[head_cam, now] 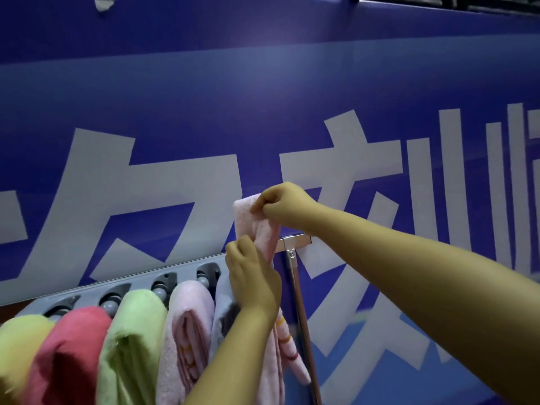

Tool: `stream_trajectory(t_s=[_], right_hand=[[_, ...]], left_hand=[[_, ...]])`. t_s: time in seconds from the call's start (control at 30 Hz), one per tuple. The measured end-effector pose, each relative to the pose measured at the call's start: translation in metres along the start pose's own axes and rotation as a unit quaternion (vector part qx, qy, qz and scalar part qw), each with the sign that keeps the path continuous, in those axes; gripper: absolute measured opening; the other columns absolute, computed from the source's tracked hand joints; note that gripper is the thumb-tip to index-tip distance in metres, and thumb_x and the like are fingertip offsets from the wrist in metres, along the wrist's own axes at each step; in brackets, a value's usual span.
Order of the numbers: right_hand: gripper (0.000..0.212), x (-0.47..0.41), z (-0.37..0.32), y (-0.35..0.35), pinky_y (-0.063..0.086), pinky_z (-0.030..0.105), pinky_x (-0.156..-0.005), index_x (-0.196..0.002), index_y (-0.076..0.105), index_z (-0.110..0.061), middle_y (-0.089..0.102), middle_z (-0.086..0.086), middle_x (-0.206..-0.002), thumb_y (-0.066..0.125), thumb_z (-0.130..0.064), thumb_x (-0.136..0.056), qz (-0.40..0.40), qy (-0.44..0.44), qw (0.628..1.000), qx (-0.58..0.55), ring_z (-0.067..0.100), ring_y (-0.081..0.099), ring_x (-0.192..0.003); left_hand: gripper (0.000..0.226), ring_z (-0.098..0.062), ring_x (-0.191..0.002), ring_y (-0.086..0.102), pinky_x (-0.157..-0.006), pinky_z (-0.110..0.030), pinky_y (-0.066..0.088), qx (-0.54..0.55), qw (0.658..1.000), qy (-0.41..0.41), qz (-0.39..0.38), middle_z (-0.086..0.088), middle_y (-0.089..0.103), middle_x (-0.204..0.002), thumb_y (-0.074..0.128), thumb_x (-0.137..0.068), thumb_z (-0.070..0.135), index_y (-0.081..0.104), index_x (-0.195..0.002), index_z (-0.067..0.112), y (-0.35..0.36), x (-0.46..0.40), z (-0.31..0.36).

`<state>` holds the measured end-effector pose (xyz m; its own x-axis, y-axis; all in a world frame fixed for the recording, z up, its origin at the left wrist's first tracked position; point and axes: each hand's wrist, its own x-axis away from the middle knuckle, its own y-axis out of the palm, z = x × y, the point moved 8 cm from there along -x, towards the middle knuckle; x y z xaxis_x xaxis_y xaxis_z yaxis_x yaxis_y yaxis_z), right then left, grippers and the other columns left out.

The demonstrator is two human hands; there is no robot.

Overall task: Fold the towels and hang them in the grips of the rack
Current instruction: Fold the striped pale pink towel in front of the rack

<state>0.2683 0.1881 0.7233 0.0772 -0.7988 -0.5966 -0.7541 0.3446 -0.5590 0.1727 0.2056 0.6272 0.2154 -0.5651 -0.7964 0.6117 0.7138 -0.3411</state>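
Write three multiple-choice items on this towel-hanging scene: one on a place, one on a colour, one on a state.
1. Where is the right hand?
A. at the top end of the pink towel
B. on the green towel
C. on the metal pole

2. What colour is the towel hanging between the yellow towel and the green one?
A. blue
B. red
C. white

3. What is the left hand doing?
A. hanging idle
B. lying flat on the rack
C. gripping the pink towel lower down

Answers: 1 A, its fingers pinch the top fold; 2 B, the red towel hangs there; 3 C, its fingers curl round the cloth.
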Motion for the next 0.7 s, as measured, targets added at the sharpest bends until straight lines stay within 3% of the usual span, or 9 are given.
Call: stream_trajectory(t_s=[0.1, 0.23, 0.37, 0.47, 0.57, 0.7], right_hand=[[0.029, -0.004, 0.027, -0.009, 0.049, 0.028, -0.088, -0.102, 0.072, -0.016, 0.063, 0.007, -0.117, 0.048, -0.004, -0.092, 0.048, 0.052, 0.997, -0.025, 0.021, 0.057, -0.103], [0.022, -0.002, 0.081, -0.014, 0.052, 0.038, -0.091, -0.108, 0.069, -0.013, 0.06, 0.013, -0.119, 0.055, -0.018, -0.092, 0.097, 0.174, 0.976, -0.084, 0.031, 0.058, -0.106], [0.03, 0.022, 0.137, -0.008, 0.054, 0.035, -0.074, -0.108, 0.064, -0.002, 0.06, 0.019, -0.111, 0.067, -0.02, -0.085, 0.133, 0.325, 0.917, -0.187, 0.029, 0.058, -0.092], [0.029, 0.038, 0.154, 0.002, 0.048, 0.03, -0.058, -0.111, 0.061, 0.0, 0.058, 0.018, -0.109, 0.067, -0.012, -0.084, 0.127, 0.365, 0.884, -0.263, 0.026, 0.053, -0.092], [0.028, 0.048, 0.164, 0.008, 0.047, 0.031, -0.059, -0.114, 0.063, -0.002, 0.055, 0.011, -0.096, 0.063, -0.007, -0.086, 0.115, 0.372, 0.877, -0.283, 0.024, 0.052, -0.092], [0.025, 0.064, 0.176, 0.016, 0.049, 0.031, -0.067, -0.112, 0.065, -0.003, 0.051, 0.013, -0.098, 0.058, -0.004, -0.088, 0.098, 0.388, 0.872, -0.282, 0.024, 0.049, -0.092]], left_hand=[[0.037, -0.035, -0.102, 0.049, -0.081, -0.037, 0.04, -0.072, 0.995, 0.039, -0.063, -0.017, 0.048, -0.115, 0.064, -0.079, 0.002, 0.045, -0.111, 0.005, 0.015, -0.006, 0.005], [0.042, -0.037, -0.11, 0.049, -0.08, -0.039, 0.04, -0.133, 0.96, 0.079, -0.231, -0.016, 0.045, -0.124, 0.05, -0.084, -0.003, 0.037, -0.122, 0.006, 0.048, -0.004, 0.004], [0.048, -0.036, -0.109, 0.05, -0.073, -0.034, 0.037, -0.157, 0.929, 0.119, -0.314, -0.02, 0.038, -0.135, 0.052, -0.078, -0.003, 0.039, -0.123, 0.006, 0.058, 0.009, 0.003], [0.051, -0.035, -0.111, 0.049, -0.081, -0.036, 0.042, -0.148, 0.924, 0.119, -0.331, -0.018, 0.04, -0.133, 0.052, -0.076, -0.001, 0.04, -0.125, 0.008, 0.058, 0.011, 0.001], [0.048, -0.033, -0.116, 0.044, -0.091, -0.04, 0.039, -0.196, 0.924, 0.132, -0.301, -0.014, 0.045, -0.128, 0.054, -0.077, 0.007, 0.043, -0.123, 0.011, 0.053, 0.012, 0.003], [0.055, -0.031, -0.119, 0.04, -0.095, -0.039, 0.034, -0.319, 0.895, 0.199, -0.24, -0.011, 0.045, -0.131, 0.065, -0.078, 0.019, 0.039, -0.126, 0.015, 0.056, 0.02, 0.008]])
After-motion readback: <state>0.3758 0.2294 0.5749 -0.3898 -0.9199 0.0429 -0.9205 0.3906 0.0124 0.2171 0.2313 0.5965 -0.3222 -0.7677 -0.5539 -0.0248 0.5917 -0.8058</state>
